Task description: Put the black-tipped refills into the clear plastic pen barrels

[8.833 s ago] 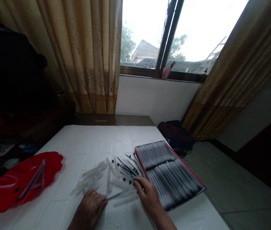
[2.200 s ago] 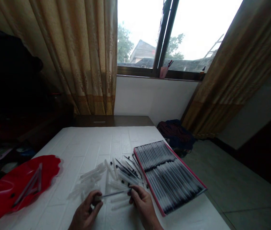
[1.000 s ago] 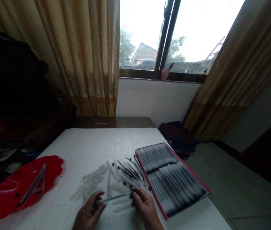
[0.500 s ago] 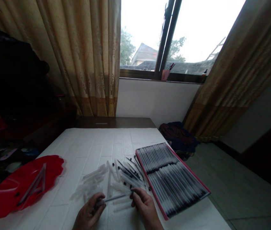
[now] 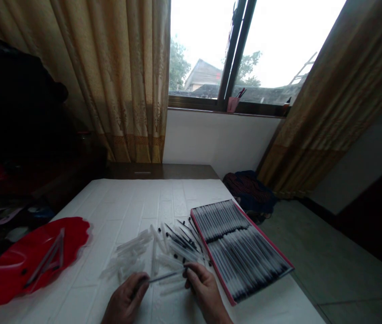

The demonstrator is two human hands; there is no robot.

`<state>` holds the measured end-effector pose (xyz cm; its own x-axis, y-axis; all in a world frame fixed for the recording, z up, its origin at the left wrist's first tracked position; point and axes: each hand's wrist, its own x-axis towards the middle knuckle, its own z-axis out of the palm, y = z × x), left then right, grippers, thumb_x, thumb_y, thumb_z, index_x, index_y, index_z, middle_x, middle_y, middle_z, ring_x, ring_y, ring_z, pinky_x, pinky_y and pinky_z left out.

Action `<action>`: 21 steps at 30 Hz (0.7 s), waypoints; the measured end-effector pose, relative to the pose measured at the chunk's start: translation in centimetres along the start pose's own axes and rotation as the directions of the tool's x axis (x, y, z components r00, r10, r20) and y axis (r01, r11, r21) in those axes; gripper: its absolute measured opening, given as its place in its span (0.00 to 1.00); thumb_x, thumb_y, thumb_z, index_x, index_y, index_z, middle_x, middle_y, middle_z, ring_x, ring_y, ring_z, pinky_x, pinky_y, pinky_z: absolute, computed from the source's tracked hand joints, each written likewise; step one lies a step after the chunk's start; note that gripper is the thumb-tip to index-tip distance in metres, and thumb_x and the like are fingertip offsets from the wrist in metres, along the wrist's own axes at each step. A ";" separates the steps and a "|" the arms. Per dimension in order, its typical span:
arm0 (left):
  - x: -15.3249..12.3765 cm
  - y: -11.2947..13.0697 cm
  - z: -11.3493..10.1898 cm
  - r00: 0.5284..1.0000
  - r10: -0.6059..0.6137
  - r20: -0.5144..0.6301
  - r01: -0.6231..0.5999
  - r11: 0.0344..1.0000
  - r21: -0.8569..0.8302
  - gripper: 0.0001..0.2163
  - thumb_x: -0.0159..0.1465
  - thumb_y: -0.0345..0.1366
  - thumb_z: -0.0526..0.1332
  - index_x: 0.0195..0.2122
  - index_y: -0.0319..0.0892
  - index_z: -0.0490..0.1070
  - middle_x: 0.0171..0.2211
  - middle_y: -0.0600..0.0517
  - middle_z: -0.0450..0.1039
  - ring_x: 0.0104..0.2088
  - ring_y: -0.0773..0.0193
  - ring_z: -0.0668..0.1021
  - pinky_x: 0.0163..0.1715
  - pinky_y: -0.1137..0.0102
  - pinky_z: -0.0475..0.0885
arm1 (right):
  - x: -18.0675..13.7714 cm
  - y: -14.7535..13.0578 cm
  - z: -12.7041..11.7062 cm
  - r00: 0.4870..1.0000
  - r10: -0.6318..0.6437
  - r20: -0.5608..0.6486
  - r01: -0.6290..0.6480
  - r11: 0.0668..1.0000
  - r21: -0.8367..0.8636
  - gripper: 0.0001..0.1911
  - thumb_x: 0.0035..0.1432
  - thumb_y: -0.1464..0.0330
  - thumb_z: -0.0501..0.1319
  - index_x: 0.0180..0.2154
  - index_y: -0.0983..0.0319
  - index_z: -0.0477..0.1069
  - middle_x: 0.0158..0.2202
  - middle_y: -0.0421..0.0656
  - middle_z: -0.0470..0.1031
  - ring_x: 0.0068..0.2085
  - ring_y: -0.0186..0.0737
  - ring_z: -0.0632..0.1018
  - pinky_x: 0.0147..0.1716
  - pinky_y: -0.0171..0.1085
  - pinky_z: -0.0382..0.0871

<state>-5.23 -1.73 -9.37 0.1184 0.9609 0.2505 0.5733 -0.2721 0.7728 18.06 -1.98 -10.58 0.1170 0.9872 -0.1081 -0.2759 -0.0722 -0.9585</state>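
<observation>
A slim pen (image 5: pixel 166 276) with a greyish barrel stretches between my two hands, low over the table. My left hand (image 5: pixel 130 294) is closed around its left end. The thumb and fingers of my right hand (image 5: pixel 202 285) pinch its dark right end. Just beyond my hands lie several clear plastic pen tubes (image 5: pixel 133 245) in a loose pile. Thin black pen refills (image 5: pixel 186 240) fan out to the right of them, with small black plugs (image 5: pixel 176 256) scattered around. Beside my right hand a red-edged box (image 5: pixel 230 297) holds two rows of pens with dark ends.
On the left of the white table (image 5: pixel 110 207) sits a red scalloped dish (image 5: pixel 5 252) with a few clear pieces and a dark bit in it. Dark clutter borders the table's left side. A bundle of dark cloth (image 5: pixel 251 193) lies past its right edge.
Both hands stay almost in place, still holding the pen between them. My left fingers have closed in slightly around its left end. The view has shifted a little.
</observation>
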 end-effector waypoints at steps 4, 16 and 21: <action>-0.2 0.1 0.1 0.998 -0.057 0.019 0.058 0.998 -0.022 0.23 0.62 0.57 0.49 0.27 0.46 0.73 0.23 0.54 0.74 0.25 0.66 0.77 0.27 0.76 0.73 | 0.0 -0.2 -0.1 1.000 0.016 -0.024 -0.015 0.999 0.041 0.21 0.43 0.53 0.69 0.34 0.62 0.78 0.24 0.41 0.75 0.21 0.32 0.71 0.18 0.29 0.58; -0.5 0.6 0.5 0.981 -0.190 -0.033 0.180 0.964 -0.198 0.25 0.59 0.60 0.51 0.24 0.44 0.71 0.19 0.57 0.66 0.20 0.69 0.69 0.18 0.78 0.65 | 1.4 -1.6 1.4 0.991 -0.077 -0.109 0.061 0.987 -0.146 0.26 0.44 0.56 0.68 0.43 0.64 0.76 0.26 0.44 0.78 0.23 0.38 0.75 0.24 0.36 0.70; -0.6 0.4 0.6 0.983 -0.181 -0.041 0.171 0.970 -0.174 0.24 0.59 0.60 0.51 0.24 0.44 0.71 0.19 0.57 0.66 0.21 0.68 0.71 0.21 0.77 0.66 | 1.0 -1.9 1.4 0.994 -0.100 -0.047 0.091 0.981 -0.171 0.19 0.50 0.54 0.63 0.33 0.64 0.78 0.26 0.45 0.78 0.21 0.35 0.73 0.23 0.34 0.67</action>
<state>-4.53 -2.39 -9.55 -0.0203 0.9913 0.1299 0.4356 -0.1082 0.8936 17.40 -0.63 -8.50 0.1887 0.9818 -0.0235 -0.0969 -0.0052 -0.9953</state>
